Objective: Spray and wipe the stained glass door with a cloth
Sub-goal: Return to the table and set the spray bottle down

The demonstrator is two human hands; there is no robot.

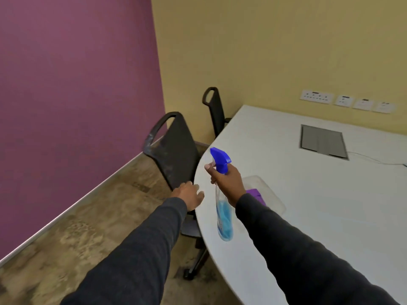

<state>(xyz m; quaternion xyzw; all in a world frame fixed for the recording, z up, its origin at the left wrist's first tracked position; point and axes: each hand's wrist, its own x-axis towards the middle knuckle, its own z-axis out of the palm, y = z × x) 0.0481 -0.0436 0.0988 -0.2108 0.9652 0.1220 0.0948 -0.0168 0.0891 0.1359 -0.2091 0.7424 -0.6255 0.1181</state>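
Past the purple wall on my far left stands a dark chair, pushed up to the rounded end of the white bench. My left hand hangs over the chair by the bench edge, its fingers loose and spread, holding nothing (I can't tell whether they brush the rim). Just right of it, my right hand has its fingers wrapped round the neck of the spray bottle, forefinger out by the trigger. The bottle's long axis is tilted: the blue trigger head is up and away from me, aimed left toward the wall, and the base with its blue liquid hangs down toward me. The purple cloth lies to the right of that, in a clear tray on the bench, half hidden behind my right wrist. The cloth is closest to my right hand, but that one is busy, so I'd say my free left hand has to cross rightward past the bottle to fetch it. No glass door shows anywhere here, so I'd judge that neither spraying nor wiping can start until I've turned to find it.
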